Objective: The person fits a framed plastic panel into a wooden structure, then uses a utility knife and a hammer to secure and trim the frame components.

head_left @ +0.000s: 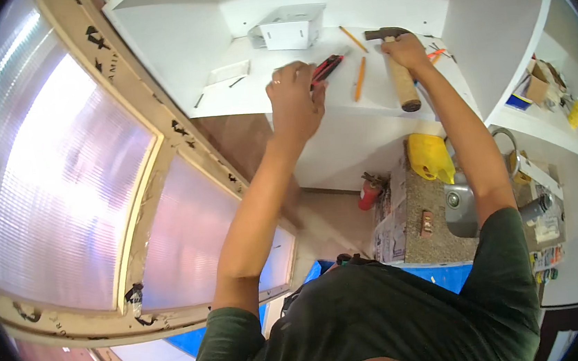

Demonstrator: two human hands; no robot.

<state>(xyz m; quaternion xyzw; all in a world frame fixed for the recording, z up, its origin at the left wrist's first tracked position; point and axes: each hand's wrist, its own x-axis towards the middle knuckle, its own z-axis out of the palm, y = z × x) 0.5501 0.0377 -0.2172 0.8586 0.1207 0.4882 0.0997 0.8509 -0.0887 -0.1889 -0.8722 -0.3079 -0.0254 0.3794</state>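
Observation:
A red and black utility knife (328, 69) sticks out from the fingers of my left hand (293, 103), which is closed around its end over the white shelf (267, 99). My right hand (404, 51) grips a claw hammer by its wooden handle (403, 87), just below the dark metal head (386, 32). The handle points back toward me, its end near the shelf's front edge. Between the hands lie an orange pencil (360, 78) and, farther back, a yellow pencil (353, 39). Partly hidden beyond my right wrist is an orange item (437, 54) with some nails.
A white plastic box (294, 27) stands at the shelf's back. Thin screws or nails (236, 82) lie at the left by a flat white piece (226, 72). Below are a stone counter (404, 221), a sink (460, 213) and a yellow bag (430, 158). A framed translucent panel (196, 224) leans left.

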